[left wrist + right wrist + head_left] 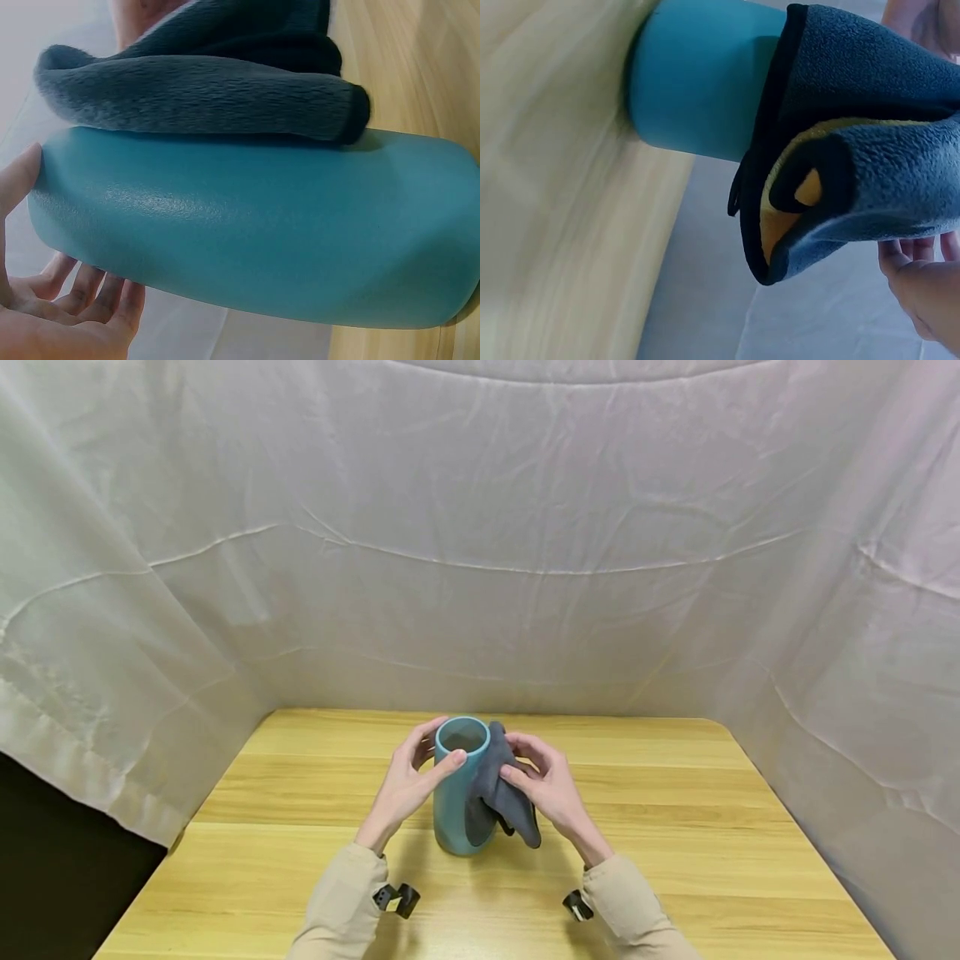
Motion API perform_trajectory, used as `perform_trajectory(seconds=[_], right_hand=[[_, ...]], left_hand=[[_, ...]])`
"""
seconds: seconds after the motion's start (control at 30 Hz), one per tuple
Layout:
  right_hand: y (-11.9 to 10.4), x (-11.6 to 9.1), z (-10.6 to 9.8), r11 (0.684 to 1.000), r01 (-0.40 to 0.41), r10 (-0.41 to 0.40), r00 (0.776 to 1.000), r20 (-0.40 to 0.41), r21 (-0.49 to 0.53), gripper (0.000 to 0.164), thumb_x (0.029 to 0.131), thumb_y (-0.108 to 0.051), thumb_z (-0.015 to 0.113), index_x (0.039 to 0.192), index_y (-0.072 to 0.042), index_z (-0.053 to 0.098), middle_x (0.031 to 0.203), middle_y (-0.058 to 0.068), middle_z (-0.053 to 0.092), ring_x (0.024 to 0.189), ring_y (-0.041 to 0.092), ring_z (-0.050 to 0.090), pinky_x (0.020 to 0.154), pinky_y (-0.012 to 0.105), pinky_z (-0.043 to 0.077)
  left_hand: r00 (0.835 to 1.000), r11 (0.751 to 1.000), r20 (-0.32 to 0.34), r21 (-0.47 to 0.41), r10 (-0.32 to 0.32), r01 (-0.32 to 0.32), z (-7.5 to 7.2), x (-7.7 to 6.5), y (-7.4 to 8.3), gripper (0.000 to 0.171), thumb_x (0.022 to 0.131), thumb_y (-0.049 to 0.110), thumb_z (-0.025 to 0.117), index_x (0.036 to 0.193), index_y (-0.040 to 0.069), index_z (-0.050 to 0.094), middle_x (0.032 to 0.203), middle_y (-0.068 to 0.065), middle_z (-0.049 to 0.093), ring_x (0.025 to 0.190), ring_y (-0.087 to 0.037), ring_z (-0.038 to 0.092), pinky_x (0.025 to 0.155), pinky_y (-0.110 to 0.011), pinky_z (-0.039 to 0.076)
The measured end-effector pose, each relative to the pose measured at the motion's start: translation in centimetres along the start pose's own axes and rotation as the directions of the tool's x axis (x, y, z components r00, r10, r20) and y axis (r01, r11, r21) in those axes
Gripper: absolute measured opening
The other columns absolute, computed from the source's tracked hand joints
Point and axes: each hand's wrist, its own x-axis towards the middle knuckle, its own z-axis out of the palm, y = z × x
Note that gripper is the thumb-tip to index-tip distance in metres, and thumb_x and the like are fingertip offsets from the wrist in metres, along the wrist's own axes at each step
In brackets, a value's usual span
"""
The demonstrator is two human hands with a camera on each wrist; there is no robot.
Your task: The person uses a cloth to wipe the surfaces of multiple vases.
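Note:
A tall blue vase (pixel 451 806) stands upright on the wooden table with its round mouth facing up. My left hand (pixel 405 787) grips it near the top, thumb over the near rim and fingers round the left side. A dark grey plush cloth (pixel 495 787) hangs folded along the vase's right side, touching it. With thumb and fingers, my right hand (pixel 552 785) holds this cloth by its upper part. The right wrist view shows a black edge and a yellow underside in the folds of the cloth (pixel 900 176). Some right fingers are hidden behind it.
The wooden table (pixel 675 843) reaches out on both sides of the vase. Pale cloth curtains (pixel 480 618) enclose its back and sides. Small black devices (pixel 397 899) sit at both wrists, by beige sleeves (pixel 341 902).

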Motion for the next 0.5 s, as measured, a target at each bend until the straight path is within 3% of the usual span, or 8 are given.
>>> perform_trajectory(seconds=[0.3,0.5], right_hand=[[1.7,-0.7,-0.6,0.995,-0.101,0.101,0.992,0.077,-0.01,0.041,0.09,0.003,0.069,0.129,0.009,0.058,0.121,0.03,0.061,0.105,0.012,0.06,0.099,0.024,0.055],[2.8,-1.0,-1.0,0.986,-0.156,0.163,0.979,0.119,-0.062,0.039,0.091,0.003,0.069,0.128,0.008,0.058,0.121,0.029,0.062,0.104,0.015,0.06,0.096,0.022,0.055]], left_hand=[[1.0,1.0,0.004,0.004,-0.004,0.004,0.0,0.0,0.0,0.058,0.091,0.018,0.074,0.144,0.013,0.052,0.143,-0.012,0.057,0.135,-0.031,0.054,0.119,-0.051,0.04],[1.0,1.0,0.004,0.008,-0.012,0.012,0.0,0.0,0.0,0.057,0.091,0.018,0.074,0.144,0.013,0.051,0.143,-0.012,0.057,0.135,-0.03,0.053,0.119,-0.051,0.04]])
